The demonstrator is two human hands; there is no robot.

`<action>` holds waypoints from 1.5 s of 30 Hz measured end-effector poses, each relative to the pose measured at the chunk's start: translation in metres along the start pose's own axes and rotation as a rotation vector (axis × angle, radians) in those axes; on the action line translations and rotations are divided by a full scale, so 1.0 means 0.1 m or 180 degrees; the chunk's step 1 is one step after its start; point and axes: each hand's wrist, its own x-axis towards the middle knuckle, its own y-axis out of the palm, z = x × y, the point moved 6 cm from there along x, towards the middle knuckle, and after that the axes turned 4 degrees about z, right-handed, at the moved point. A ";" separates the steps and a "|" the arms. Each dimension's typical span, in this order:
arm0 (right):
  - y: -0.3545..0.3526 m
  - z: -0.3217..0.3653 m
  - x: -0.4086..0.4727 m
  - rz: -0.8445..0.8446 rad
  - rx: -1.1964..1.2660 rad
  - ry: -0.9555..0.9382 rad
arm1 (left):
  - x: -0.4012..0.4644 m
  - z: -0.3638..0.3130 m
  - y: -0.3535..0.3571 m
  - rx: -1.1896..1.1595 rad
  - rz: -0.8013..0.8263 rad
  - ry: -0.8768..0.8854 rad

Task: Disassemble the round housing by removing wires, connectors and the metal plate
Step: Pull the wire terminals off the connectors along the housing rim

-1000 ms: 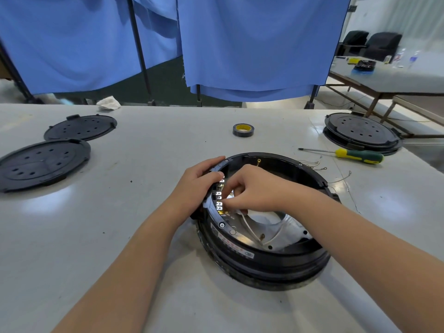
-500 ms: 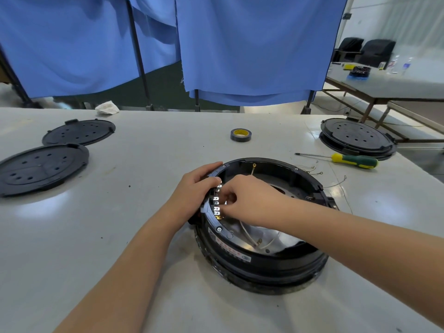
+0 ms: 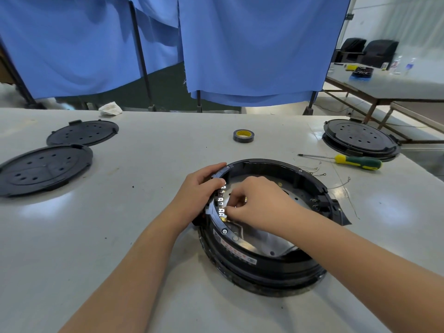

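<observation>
Left hand [image 3: 195, 188] grips the rim of the round black plastic housing [image 3: 276, 263]; right hand [image 3: 259, 203], just beside it, pinches a small white connector [image 3: 222, 213] inside.

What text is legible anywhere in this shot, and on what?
White label with red print on the black round housing's near rim: too blurred to read.
Small oval mark beside it: too small to read.
Yellow-cored roll of black tape: no readable print.
Nothing else carries text.

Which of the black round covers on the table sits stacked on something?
The far-right cover, beyond the screwdriver; it tops a second black part. Both left covers lie flat, alone.
</observation>
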 end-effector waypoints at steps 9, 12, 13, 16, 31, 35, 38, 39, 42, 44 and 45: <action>-0.02 0.00 -0.02 0.0098 0.0391 -0.0093 | -0.01 -0.01 0.01 0.0037 -0.0006 0.0024; -0.09 0.05 -0.06 0.0079 0.0529 -0.0230 | -0.01 -0.01 0.01 0.0003 -0.0006 0.0022; -0.11 0.08 -0.08 0.0155 0.0501 -0.0272 | -0.01 -0.01 0.01 -0.0013 -0.0006 0.0021; -0.04 0.12 -0.13 0.0608 0.0181 -0.0294 | 0.00 0.00 0.01 -0.0063 -0.0015 0.0028; 0.10 0.13 -0.21 0.0051 0.0084 0.0023 | 0.00 -0.01 0.01 0.0004 -0.0010 0.0081; 0.09 0.12 -0.21 0.0005 0.0099 0.0052 | 0.00 -0.01 0.01 0.0001 -0.0005 0.0079; 0.10 0.14 -0.21 0.0077 0.0084 0.0046 | 0.00 -0.02 0.01 0.0007 -0.0005 0.0075; 0.10 0.14 -0.21 0.0107 0.0075 0.0053 | 0.00 -0.02 0.01 0.0007 -0.0003 0.0069; 0.08 0.10 -0.22 0.0180 0.0043 0.0158 | 0.00 -0.01 0.01 -0.0021 -0.0006 0.0049; 0.06 0.07 -0.24 0.0191 0.0061 0.0257 | 0.00 -0.01 0.01 -0.0027 -0.0011 0.0043; 0.05 0.06 -0.24 0.0178 0.0050 0.0285 | 0.00 -0.01 0.01 -0.0014 -0.0010 0.0046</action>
